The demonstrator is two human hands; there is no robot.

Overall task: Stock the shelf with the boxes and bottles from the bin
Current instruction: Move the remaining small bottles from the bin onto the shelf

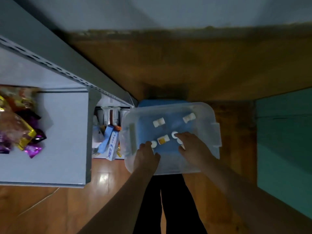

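1. The left hand [147, 153] reaches down into the clear bin [214, 115], fingers curled, fingertips at a small white bottle cap [154, 144]. Whether it actually grips that bottle cannot be told from this angle.
2. The right hand [190, 146] is also inside the bin, fingers bent over two white-capped bottles; one upright bottle [174, 134] shows a ring-shaped cap just at the fingertips, and another cap [180, 141] peeks out under the fingers. A firm grip cannot be confirmed.
3. Between the two hands lies a small bottle with a yellow label [163, 140], on its side.
4. Farther back in the bin lie two more small white bottles, one toward the left [158, 122] and one toward the right [189, 117], both tipped over and well apart from each other.
5. A pale flat box [132, 138] rests along the bin's left wall.
6. The bin sits on something blue [152, 103], just right of the grey shelf unit [64, 132].
7. On a lower level of the shelf, beside the bin, stand boxes and packets, among them a blue and white box [109, 144].
8. At far left, on the upper shelf board, lies a heap of shiny snack wrappers [18, 122] in gold and purple.
9. The floor [50, 208] is brown wood, and the person's dark trouser legs [168, 208] show below the bin.
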